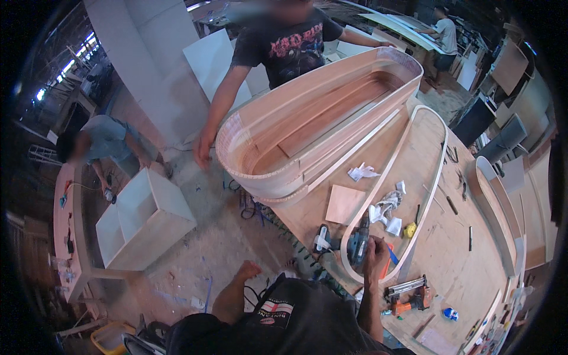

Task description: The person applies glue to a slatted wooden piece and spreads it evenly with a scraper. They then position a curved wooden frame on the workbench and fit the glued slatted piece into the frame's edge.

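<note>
My left hand [248, 271] hangs over the floor beside my dark shirt. Its fingers look loosely apart, with nothing visible in them. My right hand [376, 249] is over the plywood table, inside a long narrow wooden loop [393, 160]. Its fingers are closed; what they hold is hidden. Just left of it lies a dark teal power drill [358, 244]. A blue strip [393, 255] and an orange-edged piece show at its right. A long oval wooden shell [322, 112] with rounded ends stands at the table's far left part. A co-worker in a dark T-shirt stands behind it, arms around its ends.
On the table [441, 236] lie a yellow tape measure [410, 229], crumpled cloth [387, 204], a square wood piece [345, 204], an orange nail gun [414, 299] and a curved wooden frame [494, 219]. Left, another person bends over a white box [145, 222]. A third person works at the back right.
</note>
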Tool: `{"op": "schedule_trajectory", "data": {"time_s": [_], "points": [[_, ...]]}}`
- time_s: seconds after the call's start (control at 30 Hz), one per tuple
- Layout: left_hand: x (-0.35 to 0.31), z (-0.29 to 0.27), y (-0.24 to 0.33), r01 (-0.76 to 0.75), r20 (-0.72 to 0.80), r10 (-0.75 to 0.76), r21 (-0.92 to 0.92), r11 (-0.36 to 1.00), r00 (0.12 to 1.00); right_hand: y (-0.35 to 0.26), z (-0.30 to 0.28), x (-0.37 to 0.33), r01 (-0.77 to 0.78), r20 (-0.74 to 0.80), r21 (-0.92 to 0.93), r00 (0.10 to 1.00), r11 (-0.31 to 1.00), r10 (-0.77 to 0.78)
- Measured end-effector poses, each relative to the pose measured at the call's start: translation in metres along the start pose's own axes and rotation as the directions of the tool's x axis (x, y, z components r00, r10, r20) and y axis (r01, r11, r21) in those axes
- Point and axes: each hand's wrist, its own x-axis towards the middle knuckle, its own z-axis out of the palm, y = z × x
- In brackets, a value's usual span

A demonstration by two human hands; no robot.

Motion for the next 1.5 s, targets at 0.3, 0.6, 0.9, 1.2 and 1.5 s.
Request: {"op": "schedule_trajectory", "data": {"time_s": [0.3,0.6,0.9,1.2,1.5], "points": [[0.003,0.002,0.005,-0.081,0.008,0.084,0.381,0.921,0.996,0.028,-0.021,-0.018,-0.059,-0.018,0.025,0.998,0.998,0.059],[0.002,0.014,0.034,0.034,-0.039,-0.024,0.276,0.961,0.999,0.022,-0.027,-0.024,-0.088,-0.065,0.123,0.993,0.989,0.096],[0.004,0.006,0.023,0.016,0.028,-0.021,0.185,0.983,0.999,0.028,-0.028,-0.024,-0.087,-0.083,0.041,0.992,0.995,0.090],[-0.010,0.008,0.037,0.099,0.085,-0.112,0.143,0.985,0.990,-0.005,-0.027,-0.027,-0.172,-0.020,0.145,0.984,0.974,0.176],[-0.007,0.010,0.045,0.077,0.080,-0.110,0.334,0.939,0.991,-0.006,-0.026,-0.031,-0.165,-0.030,0.056,0.985,0.985,0.167]]}}
